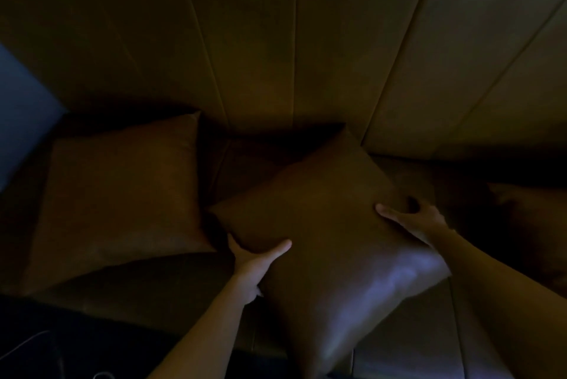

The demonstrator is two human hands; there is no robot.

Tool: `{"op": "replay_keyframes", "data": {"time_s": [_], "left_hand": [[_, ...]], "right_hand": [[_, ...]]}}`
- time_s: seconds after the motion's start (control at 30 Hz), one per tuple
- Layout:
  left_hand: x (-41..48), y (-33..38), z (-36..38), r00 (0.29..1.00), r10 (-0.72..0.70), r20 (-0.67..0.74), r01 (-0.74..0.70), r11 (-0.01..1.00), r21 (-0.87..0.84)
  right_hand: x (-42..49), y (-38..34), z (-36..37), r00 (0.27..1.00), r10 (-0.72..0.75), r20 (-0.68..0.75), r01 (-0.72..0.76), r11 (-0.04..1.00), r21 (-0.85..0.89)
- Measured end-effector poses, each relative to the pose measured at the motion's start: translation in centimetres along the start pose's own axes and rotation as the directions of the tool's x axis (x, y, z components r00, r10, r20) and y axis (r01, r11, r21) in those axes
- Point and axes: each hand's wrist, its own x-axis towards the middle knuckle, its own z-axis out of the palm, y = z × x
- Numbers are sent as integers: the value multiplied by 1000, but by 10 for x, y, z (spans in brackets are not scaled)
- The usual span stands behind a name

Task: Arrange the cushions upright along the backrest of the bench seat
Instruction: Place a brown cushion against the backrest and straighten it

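Dim head view of a bench seat (171, 283) with a tall channel-padded backrest (294, 41) filling the twelve o'clock half of the field. At centre, a smooth brown leather-look cushion (325, 243) is held skewed like a diamond, its far corner pointing toward twelve o'clock and reaching the base of the backrest, its near corner toward six o'clock over the front of the seat. The left hand (254, 259) is clamped on the cushion's edge at about eight o'clock, thumb lying on the top face and the fingers hidden beneath. The right hand (414, 219) presses on the edge at about two o'clock, thumb on top and fingers curled round the border. A second matching cushion (122, 197) lies at nine o'clock, just beside the held one, leaning back toward the backrest rather than standing square. A third dark shape at three o'clock may be another cushion; it is too dim to tell. Judged from this pose, the held cushion is not yet upright. The slick cover may slide out of the two edge grips; a cushion set down corner-first may topple forward off the seat; swinging it round may knock the neighbour at nine o'clock.
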Motion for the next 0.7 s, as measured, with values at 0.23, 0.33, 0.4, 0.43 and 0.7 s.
{"op": "replay_keyframes", "data": {"time_s": [0.23, 0.33, 0.4, 0.43, 0.7], "left_hand": [[-9, 16, -9, 994, 113, 10, -113, 993, -33], [-6, 29, -20, 990, 139, 4, -139, 990, -17], [-1, 33, -29, 992, 125, 3, -125, 992, 6], [2, 32, -32, 994, 110, 6, -111, 994, 20], [16, 25, -43, 994, 56, 97, -63, 995, 75]], "right_hand": [[-17, -9, -5, 1000, -8, -11, 9, 996, 92], [-25, -22, 1, 1000, -23, 10, 22, 994, 107], [-25, -27, 9, 999, -36, 32, 33, 994, 100], [-24, -26, 14, 998, -37, 43, 32, 994, 100], [-23, -19, 32, 999, -17, 28, 12, 984, 178]]}}
